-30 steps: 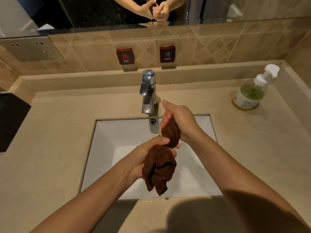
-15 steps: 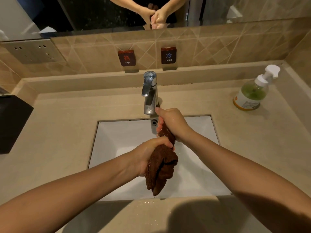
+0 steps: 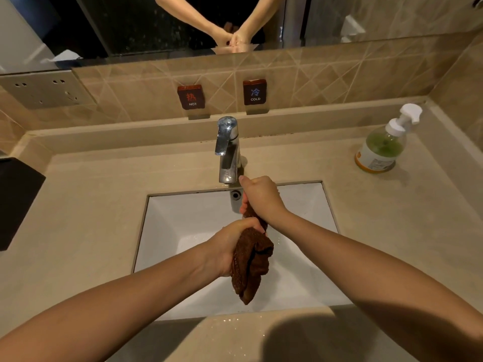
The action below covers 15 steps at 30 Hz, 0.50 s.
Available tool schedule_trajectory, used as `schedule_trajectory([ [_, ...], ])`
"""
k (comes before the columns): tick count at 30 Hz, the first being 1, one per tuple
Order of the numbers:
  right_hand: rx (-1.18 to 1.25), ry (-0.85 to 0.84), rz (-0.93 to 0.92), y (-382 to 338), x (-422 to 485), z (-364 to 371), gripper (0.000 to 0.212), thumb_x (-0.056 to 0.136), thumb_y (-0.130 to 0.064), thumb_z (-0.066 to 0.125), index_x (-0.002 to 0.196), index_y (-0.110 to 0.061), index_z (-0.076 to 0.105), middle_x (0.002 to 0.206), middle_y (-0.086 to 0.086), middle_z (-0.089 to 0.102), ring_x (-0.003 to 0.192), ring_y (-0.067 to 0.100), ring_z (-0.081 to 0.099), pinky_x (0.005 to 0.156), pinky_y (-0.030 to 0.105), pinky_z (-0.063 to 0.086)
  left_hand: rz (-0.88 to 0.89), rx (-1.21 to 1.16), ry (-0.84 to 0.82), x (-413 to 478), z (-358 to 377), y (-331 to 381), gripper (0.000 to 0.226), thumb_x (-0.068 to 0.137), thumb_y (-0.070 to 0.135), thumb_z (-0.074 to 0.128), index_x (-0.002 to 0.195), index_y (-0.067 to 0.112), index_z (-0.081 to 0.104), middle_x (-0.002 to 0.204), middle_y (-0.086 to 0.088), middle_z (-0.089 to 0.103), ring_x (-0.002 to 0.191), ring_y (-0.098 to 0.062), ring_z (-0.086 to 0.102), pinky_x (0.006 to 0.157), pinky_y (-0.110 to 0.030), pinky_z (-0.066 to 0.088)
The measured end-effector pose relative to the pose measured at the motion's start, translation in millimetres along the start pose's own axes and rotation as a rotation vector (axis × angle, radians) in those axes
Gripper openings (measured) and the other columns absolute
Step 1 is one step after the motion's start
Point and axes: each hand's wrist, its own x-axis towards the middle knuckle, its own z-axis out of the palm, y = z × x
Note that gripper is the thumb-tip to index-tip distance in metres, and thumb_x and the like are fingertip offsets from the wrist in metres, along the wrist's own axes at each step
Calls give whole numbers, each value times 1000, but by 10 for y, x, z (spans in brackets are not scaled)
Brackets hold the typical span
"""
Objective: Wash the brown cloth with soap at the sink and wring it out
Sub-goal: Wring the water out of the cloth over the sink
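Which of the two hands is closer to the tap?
Right. The right hand holds the top of the brown cloth just beside the tap; the left hand grips it lower, over the sink.

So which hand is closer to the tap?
The right hand, gripping the top of the brown cloth beside the tap; the left hand grips it lower down.

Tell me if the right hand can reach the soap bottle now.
Probably yes: bare counter lies between the right hand and the soap bottle. But that hand grips the brown cloth, so it must let go first.
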Motion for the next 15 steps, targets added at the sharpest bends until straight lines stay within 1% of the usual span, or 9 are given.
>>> schedule_trajectory([
  [4, -47, -7, -4, 26, 19, 2, 54, 95, -28, 42, 47, -5, 50, 38, 3, 53, 29, 6, 50, 36, 9, 38, -5, -17, 3, 46, 3, -12, 12, 77, 15, 57, 68, 7, 54, 63, -9, 53, 52, -21, 51, 52, -25, 44],
  [8, -65, -21, 2, 31, 17, -5, 51, 94, -24, 43, 47, -5, 49, 37, 3, 51, 28, 7, 49, 34, 9, 38, -12, -15, -8, 66, 21, -31, 14, 63, 16, 63, 68, 7, 54, 64, -9, 53, 54, -22, 51, 53, -25, 43],
  [9, -61, -25, 7, 18, 21, -12, 50, 94, -23, 43, 47, -5, 49, 37, 3, 50, 28, 8, 49, 35, 10, 39, -12, -15, -11, 65, 36, -24, 14, 63, 16, 63, 68, 7, 54, 64, -9, 53, 53, -22, 51, 52, -25, 43],
  [12, -50, -37, -9, -60, 37, -45, 50, 94, -22, 44, 47, -6, 48, 41, 5, 50, 30, 12, 49, 42, 17, 45, 14, -22, -18, 59, 79, 22, 12, 74, 15, 58, 67, 7, 52, 63, -9, 52, 53, -21, 49, 53, -26, 42],
  [15, -89, -14, -49, -153, 40, -76, 53, 94, -24, 43, 44, -6, 48, 40, 5, 51, 38, 19, 52, 57, 28, 51, 34, -11, -30, 33, 123, 89, 12, 76, 14, 56, 67, 8, 52, 63, -9, 51, 54, -21, 49, 53, -26, 42],
])
